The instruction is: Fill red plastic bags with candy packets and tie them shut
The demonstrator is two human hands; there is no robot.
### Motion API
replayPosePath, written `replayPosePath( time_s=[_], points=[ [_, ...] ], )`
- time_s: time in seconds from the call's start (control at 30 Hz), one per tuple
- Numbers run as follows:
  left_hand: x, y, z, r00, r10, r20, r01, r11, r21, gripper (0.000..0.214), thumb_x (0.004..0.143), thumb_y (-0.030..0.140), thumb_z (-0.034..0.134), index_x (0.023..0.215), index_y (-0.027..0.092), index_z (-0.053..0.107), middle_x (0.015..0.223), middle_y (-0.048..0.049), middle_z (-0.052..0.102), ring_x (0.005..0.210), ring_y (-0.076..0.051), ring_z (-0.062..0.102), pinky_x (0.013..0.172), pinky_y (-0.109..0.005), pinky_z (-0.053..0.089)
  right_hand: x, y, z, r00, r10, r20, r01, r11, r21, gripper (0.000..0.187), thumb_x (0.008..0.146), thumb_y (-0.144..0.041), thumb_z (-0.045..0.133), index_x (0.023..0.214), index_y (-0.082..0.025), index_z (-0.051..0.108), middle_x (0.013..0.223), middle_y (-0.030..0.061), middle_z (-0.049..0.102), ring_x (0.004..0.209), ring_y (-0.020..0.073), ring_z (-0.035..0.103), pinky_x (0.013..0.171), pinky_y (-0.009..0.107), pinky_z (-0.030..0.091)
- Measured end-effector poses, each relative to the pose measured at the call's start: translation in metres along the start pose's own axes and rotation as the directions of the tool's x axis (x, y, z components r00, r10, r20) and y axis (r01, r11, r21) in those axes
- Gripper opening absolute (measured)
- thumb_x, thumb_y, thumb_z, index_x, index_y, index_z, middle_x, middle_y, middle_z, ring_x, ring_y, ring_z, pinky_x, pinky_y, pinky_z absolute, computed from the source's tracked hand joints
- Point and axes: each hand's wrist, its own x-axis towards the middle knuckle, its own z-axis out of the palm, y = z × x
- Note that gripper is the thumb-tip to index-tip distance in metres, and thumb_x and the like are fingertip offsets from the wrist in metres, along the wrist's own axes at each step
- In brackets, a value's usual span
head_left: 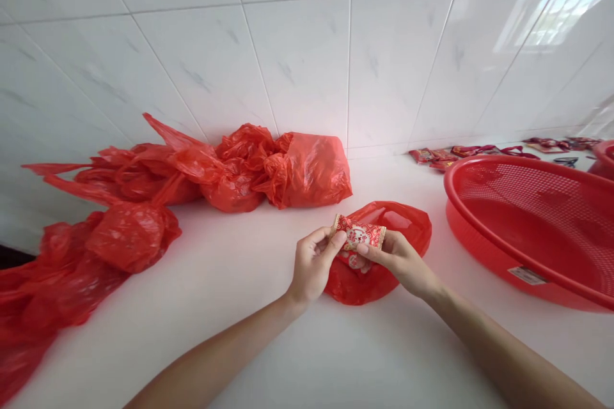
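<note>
At the left, bulging red bags (316,169) lay near the tiled wall (307,64). The left hand (311,270) was pinching the left end of a small red packet (359,234), which was between both hands, above an open red bag (355,286). The right hand (409,263) held the packet's right end. Further to the right stood a red basket (489,236)

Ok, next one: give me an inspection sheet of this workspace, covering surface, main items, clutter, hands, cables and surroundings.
Surface: white tabletop, smooth where visible.
Main items: red-and-gold packet, held above an open red bag.
Clutter: bunched red bags at left and back; red basket at right; small red packets behind it.
Hands: left hand and right hand both grip the packet.
Cables: nothing seen.
Surroundings: tiled wall with a window reflection.
</note>
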Motion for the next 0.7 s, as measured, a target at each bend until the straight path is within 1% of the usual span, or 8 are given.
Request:
replayPosePath(
  time_s=[0.13,0.27,0.37,0.43,0.53,0.6,0.7],
  points=[
    [-0.001,0.011,0.001,0.998,0.000,0.061,0.002,0.999,-0.039,0.033,0.086,0.045,0.073,0.070,0.016,0.069,0.065,-0.0013,0.069,0.062,-0.015,0.062,0.064,-0.026,0.051,-0.001,-0.002,-0.002,0.998,-0.037,0.045,0.034,0.997,0.070,0.025,0.087,-0.039,0.075,0.084,-0.015,0.072,0.070,0.0019,0.069,0.062,0.0123,0.062,0.064,0.025,0.054],
    [-0.003,0.017,0.002,0.996,0.008,0.094,-0.004,0.999,-0.050,0.031,0.087,0.043,0.073,0.071,0.017,0.070,0.063,-0.0011,0.068,0.060,-0.014,0.060,0.062,-0.026,0.050,-0.003,-0.002,-0.004,0.996,-0.051,0.073,0.045,0.996,0.082,0.025,0.088,-0.038,0.074,0.084,-0.014,0.074,0.071,0.0031,0.069,0.062,0.0124,0.061,0.063,0.025,0.054],
    [-0.003,0.016,0.001,0.993,0.000,0.119,0.009,0.997,-0.073,0.030,0.087,0.043,0.072,0.072,0.017,0.071,0.063,-0.0011,0.068,0.061,-0.015,0.061,0.062,-0.026,0.050,-0.003,-0.003,-0.004,0.994,-0.063,0.089,0.056,0.996,0.075,0.024,0.089,-0.038,0.073,0.085,-0.014,0.074,0.073,0.0033,0.069,0.063,0.0126,0.061,0.063,0.025,0.053],
    [-0.003,0.014,-0.001,0.990,-0.015,0.138,0.028,0.995,-0.094,0.028,0.087,0.043,0.072,0.077,0.017,0.071,0.067,-0.0014,0.069,0.063,-0.015,0.062,0.062,-0.026,0.051,-0.004,-0.005,-0.004,0.994,-0.060,0.090,0.055,0.997,0.053,0.024,0.089,-0.038,0.073,0.087,-0.014,0.074,0.076,0.0034,0.069,0.064,0.0123,0.059,0.063,0.025,0.053],
    [-0.002,0.010,-0.004,0.980,-0.044,0.194,0.067,0.991,-0.115,0.028,0.088,0.043,0.070,0.080,0.016,0.069,0.070,-0.0015,0.068,0.065,-0.015,0.061,0.063,-0.026,0.050,-0.004,-0.008,-0.002,0.992,-0.056,0.117,0.054,0.998,0.017,0.023,0.089,-0.038,0.073,0.089,-0.015,0.074,0.078,0.0032,0.069,0.064,0.0118,0.057,0.063,0.025,0.051],
    [-0.001,0.011,-0.005,0.972,-0.064,0.226,0.088,0.991,-0.098,0.034,0.091,0.045,0.066,0.074,0.016,0.065,0.067,-0.0013,0.065,0.064,-0.015,0.058,0.063,-0.026,0.049,-0.005,-0.010,-0.001,0.990,-0.047,0.136,0.048,0.999,-0.002,0.026,0.089,-0.042,0.073,0.087,-0.015,0.073,0.077,0.0029,0.068,0.064,0.0123,0.056,0.063,0.025,0.050],
    [-0.001,0.015,-0.005,0.970,-0.080,0.229,0.089,0.996,-0.031,0.042,0.093,0.049,0.061,0.067,0.016,0.062,0.062,-0.0018,0.062,0.061,-0.015,0.056,0.062,-0.027,0.048,-0.006,-0.012,0.000,0.991,-0.029,0.132,0.033,0.999,-0.029,0.031,0.088,-0.046,0.072,0.080,-0.016,0.070,0.073,0.0026,0.065,0.066,0.0143,0.057,0.064,0.027,0.050]
  ],
)
